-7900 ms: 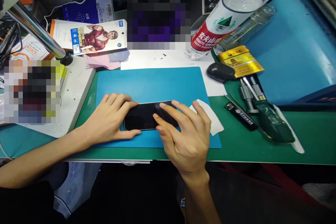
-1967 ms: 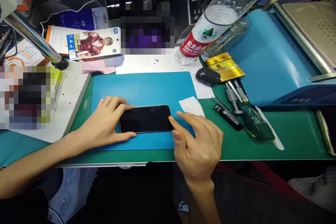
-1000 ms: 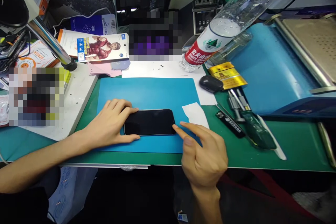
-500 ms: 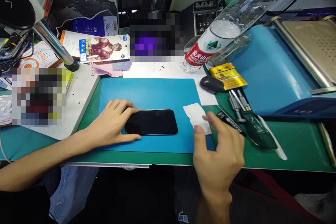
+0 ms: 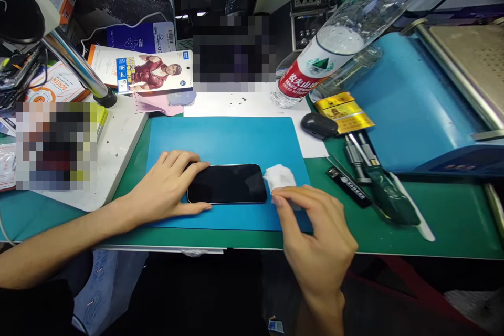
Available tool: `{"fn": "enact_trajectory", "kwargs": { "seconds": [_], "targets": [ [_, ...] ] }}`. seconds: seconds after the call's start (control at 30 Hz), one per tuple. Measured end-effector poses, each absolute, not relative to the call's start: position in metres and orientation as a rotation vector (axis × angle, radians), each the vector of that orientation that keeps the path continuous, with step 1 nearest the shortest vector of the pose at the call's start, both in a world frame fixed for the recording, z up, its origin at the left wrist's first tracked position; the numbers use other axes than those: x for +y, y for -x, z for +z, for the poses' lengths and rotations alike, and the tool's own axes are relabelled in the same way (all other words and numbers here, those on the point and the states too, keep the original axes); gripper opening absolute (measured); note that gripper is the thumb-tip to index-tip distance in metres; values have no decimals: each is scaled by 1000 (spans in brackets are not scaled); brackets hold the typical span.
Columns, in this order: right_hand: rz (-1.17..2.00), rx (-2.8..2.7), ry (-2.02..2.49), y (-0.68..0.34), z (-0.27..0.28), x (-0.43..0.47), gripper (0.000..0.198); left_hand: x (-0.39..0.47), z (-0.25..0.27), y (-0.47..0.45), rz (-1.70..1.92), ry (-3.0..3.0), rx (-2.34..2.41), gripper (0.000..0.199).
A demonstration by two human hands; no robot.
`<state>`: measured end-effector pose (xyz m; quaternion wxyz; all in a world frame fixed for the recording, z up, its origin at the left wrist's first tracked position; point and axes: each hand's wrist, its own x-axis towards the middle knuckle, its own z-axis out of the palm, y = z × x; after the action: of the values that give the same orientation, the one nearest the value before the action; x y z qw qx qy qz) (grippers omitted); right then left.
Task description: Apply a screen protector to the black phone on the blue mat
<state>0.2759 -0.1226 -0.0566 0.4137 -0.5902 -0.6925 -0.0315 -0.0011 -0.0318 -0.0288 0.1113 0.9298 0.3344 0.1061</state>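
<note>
- From my end I see the left hand (image 5: 169,184) in a moderate spread, its thumb and forefinger at opposite long edges of the phone (image 5: 228,184), holding it by the left end.
- Its remaining fingers are bent, lying close together over the blue mat (image 5: 220,139).
- The right hand (image 5: 321,236) is narrow: I read a pinch of thumb and forefinger at the near edge of a white cloth (image 5: 280,177) (it may be paper; I can't tell from here). The other fingers curl behind.
- The cloth looks crumpled, raised in soft folds, and sits just right of the phone; I can't make out whether the two touch.
- The phone lies flat on the mat, long side running left to right, below the mat's middle. Its dark, glossy face is up, with a thin pale rim around it.
- The mat rests on a green surface (image 5: 452,215). To its right I have a black lighter (image 5: 348,187) and a dark green handle (image 5: 391,194), side by side.
- Farther back, a bottle (image 5: 301,77) with a red and white label leans right, a gold packet (image 5: 344,111) near its base.
</note>
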Motion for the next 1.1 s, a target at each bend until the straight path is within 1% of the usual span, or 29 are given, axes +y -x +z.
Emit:
{"fn": "enact_trajectory", "kwargs": {
  "seconds": [0.1, 0.2, 0.27, 0.47, 0.63, 0.93, 1.1],
  "targets": [
    [48, -1916, 1374, -266, -53, -131, 29, -31, -29, 1, 332, -2727, 977, 72],
    [65, -2008, 1357, -262, -56, -138, 52, -31, -29, 1, 356, -2754, 970, 73],
    [58, -1996, 1417, -262, -60, -141, 59, -31, -30, 0, 366, -2777, 959, 73],
    [66, -2168, 1524, -260, -66, -136, 67, -31, -29, 0, 379, -2792, 946, 72],
    [52, -2194, 1591, -251, -64, -118, 73, -31, -30, 1, 373, -2790, 959, 73],
    [11, -2221, 1553, -255, -62, -152, 69, -31, -31, 0, 360, -2794, 963, 74],
    [22, -2201, 1561, -252, -63, -124, 67, -32, -31, 0, 336, -2759, 1000, 72]
  ]
}}
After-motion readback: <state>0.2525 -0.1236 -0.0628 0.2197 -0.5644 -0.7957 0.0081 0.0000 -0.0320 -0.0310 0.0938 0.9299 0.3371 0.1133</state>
